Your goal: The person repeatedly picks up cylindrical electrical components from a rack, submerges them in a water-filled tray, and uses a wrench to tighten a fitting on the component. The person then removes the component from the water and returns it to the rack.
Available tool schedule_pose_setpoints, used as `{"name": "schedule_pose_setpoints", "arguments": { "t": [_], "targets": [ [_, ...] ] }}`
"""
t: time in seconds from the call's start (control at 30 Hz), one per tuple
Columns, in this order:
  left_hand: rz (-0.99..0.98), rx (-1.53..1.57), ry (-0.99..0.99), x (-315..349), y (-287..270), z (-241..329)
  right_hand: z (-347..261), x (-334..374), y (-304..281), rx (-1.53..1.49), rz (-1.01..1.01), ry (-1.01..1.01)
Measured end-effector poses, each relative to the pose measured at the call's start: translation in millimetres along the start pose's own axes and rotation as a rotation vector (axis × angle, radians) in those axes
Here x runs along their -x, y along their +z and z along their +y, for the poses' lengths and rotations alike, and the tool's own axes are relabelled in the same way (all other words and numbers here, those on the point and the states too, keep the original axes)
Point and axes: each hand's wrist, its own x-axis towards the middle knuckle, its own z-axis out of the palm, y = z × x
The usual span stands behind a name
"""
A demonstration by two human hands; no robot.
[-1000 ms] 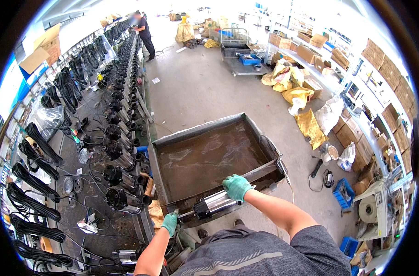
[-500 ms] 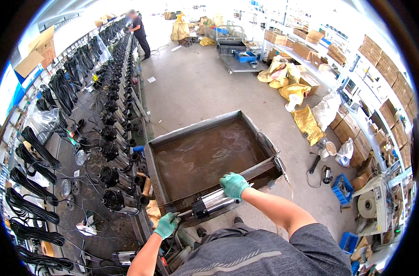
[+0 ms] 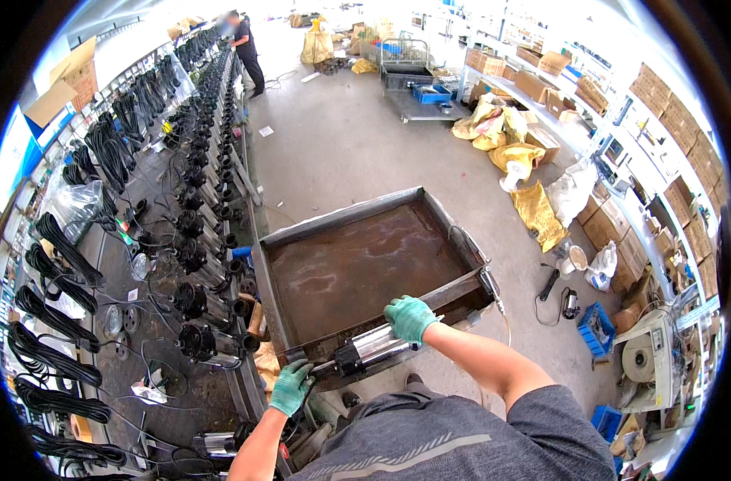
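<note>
A submersible pump (image 3: 375, 346) with a shiny steel body and a black end lies across the near edge of a metal tank (image 3: 274, 314) of brown murky water. My right hand (image 3: 409, 319), in a green glove, is closed around the pump's right end. At the other end my left hand (image 3: 291, 388), gloved in the same green, has its fingers curled beside the tank's near left corner. A short thin bar runs from the pump's black end towards that hand. What those fingers hold is hidden; a dark cable passes close by them.
On my left, a long workbench carries rows of similar pumps (image 3: 208, 345) and coiled black cables (image 3: 55, 353). Blue crates (image 3: 597, 329), yellow sacks (image 3: 539, 215) and loaded shelves line the right side. Farther off are a cart (image 3: 429, 108) and a person (image 3: 247, 54) at the bench.
Both hands and the pump keep nearly the same place at the tank's edge. The pale streaks on the water have shifted, and the view has moved slightly.
</note>
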Motion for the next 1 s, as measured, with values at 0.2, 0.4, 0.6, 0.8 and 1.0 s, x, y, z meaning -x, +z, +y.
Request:
{"name": "schedule_pose_setpoints", "arguments": {
  "t": [0.2, 0.4, 0.6, 0.8, 1.0],
  "targets": [
    [0.071, 0.174, -0.506, -19.0, 12.8, 1.2, 1.1, -0.6, 1.6, 0.002, 0.017, -0.009],
    [0.104, 0.537, -0.850, -24.3, 2.5, 34.9, 1.9, 0.4, 3.0, -0.026, 0.041, -0.007],
    [0.069, -0.157, 0.091, 0.4, -7.1, 21.5, 2.9, 0.3, 2.3, -0.042, 0.051, -0.014],
    [-0.077, 0.602, -0.778, -24.4, -7.0, 9.9, 6.2, -2.5, 10.9, -0.035, 0.064, -0.024],
    [0.127, 0.836, -0.541, -9.8, 1.8, 29.0, 7.1, -3.1, 10.8, -0.031, 0.037, -0.020]
  ]
}}
